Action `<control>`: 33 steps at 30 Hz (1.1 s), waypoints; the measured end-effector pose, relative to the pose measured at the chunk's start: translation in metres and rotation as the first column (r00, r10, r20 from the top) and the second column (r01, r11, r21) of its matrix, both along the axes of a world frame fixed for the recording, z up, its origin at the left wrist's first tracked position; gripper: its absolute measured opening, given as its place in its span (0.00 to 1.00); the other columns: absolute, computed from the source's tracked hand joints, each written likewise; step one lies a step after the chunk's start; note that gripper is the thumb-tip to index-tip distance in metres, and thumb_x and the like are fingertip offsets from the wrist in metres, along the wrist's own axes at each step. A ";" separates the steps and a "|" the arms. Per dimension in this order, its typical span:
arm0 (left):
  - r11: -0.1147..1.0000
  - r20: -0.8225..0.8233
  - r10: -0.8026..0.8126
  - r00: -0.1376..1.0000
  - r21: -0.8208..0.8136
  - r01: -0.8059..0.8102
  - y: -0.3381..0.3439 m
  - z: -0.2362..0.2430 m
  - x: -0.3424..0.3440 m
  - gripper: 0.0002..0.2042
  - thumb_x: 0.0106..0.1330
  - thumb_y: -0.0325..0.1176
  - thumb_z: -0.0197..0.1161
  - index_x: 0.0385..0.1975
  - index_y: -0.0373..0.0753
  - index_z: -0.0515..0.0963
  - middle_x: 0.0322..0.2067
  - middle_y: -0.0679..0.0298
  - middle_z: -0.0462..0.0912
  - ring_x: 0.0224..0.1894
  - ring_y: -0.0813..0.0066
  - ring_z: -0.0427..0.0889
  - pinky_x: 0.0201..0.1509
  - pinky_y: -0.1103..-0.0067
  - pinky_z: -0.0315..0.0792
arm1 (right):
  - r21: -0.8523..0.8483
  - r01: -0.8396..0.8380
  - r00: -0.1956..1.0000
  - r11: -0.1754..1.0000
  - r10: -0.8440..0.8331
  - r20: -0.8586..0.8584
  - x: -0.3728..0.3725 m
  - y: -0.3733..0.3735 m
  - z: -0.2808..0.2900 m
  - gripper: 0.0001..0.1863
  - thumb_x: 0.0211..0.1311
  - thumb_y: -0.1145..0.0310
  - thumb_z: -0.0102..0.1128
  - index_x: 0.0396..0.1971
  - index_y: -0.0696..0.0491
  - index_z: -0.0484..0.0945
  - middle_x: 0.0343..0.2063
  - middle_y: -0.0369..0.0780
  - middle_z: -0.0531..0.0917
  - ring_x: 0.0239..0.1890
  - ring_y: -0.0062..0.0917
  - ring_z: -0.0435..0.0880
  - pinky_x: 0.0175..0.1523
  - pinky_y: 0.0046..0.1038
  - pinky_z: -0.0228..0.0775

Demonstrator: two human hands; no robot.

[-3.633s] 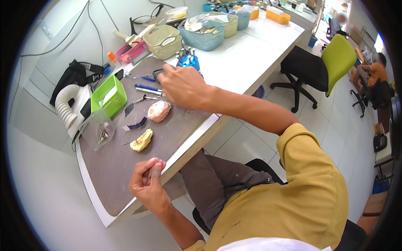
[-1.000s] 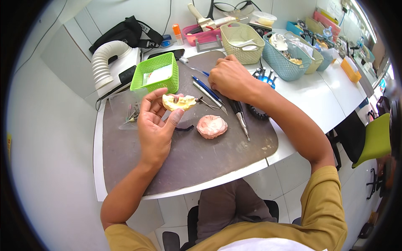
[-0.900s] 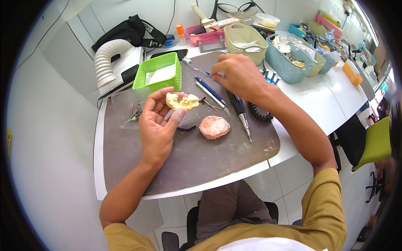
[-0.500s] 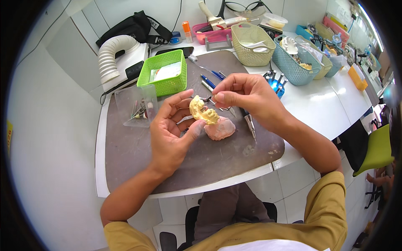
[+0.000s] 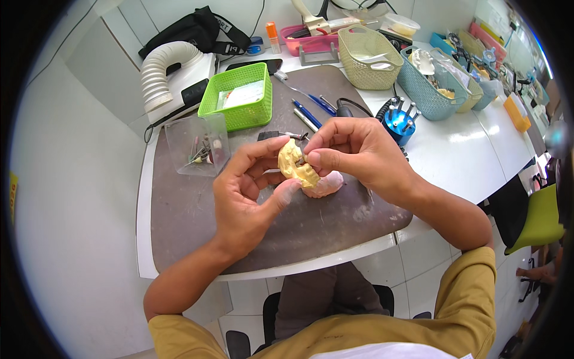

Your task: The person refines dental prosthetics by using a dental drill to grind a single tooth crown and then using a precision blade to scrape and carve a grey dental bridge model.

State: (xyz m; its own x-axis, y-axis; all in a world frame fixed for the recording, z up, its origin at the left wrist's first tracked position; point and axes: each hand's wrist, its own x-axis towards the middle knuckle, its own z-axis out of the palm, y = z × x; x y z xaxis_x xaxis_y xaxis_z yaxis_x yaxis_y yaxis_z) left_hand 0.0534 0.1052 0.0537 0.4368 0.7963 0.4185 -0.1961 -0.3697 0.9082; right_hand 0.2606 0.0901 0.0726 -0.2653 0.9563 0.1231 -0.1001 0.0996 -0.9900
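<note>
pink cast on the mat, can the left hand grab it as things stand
Probably not without freeing itself first: the left hand is holding the yellow cast, which also partly covers the pink cast in this view.

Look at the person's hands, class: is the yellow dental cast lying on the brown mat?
No, the left hand grips the yellow dental cast between thumb and fingers, held up above the brown mat.

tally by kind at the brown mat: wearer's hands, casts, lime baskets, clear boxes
Hands: 2 (left hand, right hand)
Casts: 2 (yellow cast, pink cast)
Lime basket: 1
Clear box: 1
Total: 6
</note>
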 end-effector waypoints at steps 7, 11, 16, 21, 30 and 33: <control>1.000 -0.035 -0.021 0.999 0.000 0.021 0.001 0.000 -0.001 0.24 0.57 0.19 0.65 0.54 0.32 0.69 0.49 0.59 0.75 0.49 0.74 0.78 0.53 0.77 0.75 | -0.010 -0.033 0.998 0.999 0.033 -0.047 0.000 -0.001 -0.001 0.09 0.60 0.70 0.63 0.35 0.61 0.79 0.30 0.37 0.83 0.31 0.13 0.81 0.36 0.16 0.74; 1.000 -0.033 -0.016 0.999 -0.009 0.016 0.000 0.001 -0.001 0.24 0.57 0.20 0.65 0.54 0.32 0.69 0.49 0.59 0.75 0.49 0.74 0.77 0.52 0.77 0.75 | -0.051 -0.047 0.999 0.998 0.046 -0.022 0.002 -0.001 0.001 0.09 0.60 0.70 0.64 0.35 0.59 0.78 0.32 0.37 0.82 0.32 0.13 0.80 0.39 0.16 0.72; 1.000 -0.027 0.003 1.000 -0.017 -0.004 -0.002 0.003 -0.001 0.24 0.56 0.20 0.66 0.54 0.32 0.69 0.48 0.60 0.75 0.49 0.75 0.77 0.51 0.77 0.77 | -0.014 -0.001 0.999 1.000 0.001 -0.036 0.000 -0.001 0.000 0.11 0.62 0.67 0.62 0.35 0.60 0.79 0.29 0.36 0.83 0.29 0.11 0.79 0.35 0.15 0.72; 1.000 -0.013 0.013 1.000 -0.010 -0.013 -0.002 0.001 -0.003 0.25 0.56 0.20 0.66 0.54 0.31 0.69 0.46 0.60 0.76 0.48 0.75 0.78 0.51 0.77 0.77 | -0.038 0.012 1.000 0.999 -0.011 0.024 0.000 0.000 0.001 0.12 0.62 0.65 0.61 0.34 0.60 0.80 0.28 0.36 0.83 0.28 0.11 0.78 0.35 0.15 0.71; 0.999 -0.008 -0.013 1.000 -0.040 0.013 -0.002 0.000 -0.006 0.25 0.55 0.22 0.68 0.54 0.31 0.69 0.45 0.60 0.76 0.46 0.76 0.79 0.49 0.78 0.77 | -0.110 -0.016 0.997 0.994 0.024 0.075 -0.002 -0.001 0.002 0.13 0.61 0.63 0.63 0.32 0.61 0.81 0.24 0.35 0.82 0.27 0.11 0.78 0.34 0.16 0.74; 0.999 -0.007 -0.010 1.000 -0.054 0.009 -0.002 0.000 -0.006 0.25 0.55 0.22 0.69 0.53 0.31 0.69 0.45 0.60 0.76 0.46 0.75 0.79 0.48 0.78 0.78 | -0.146 -0.032 0.995 0.989 0.045 0.085 -0.002 -0.001 0.003 0.13 0.61 0.63 0.63 0.32 0.60 0.81 0.24 0.35 0.82 0.26 0.12 0.79 0.33 0.15 0.74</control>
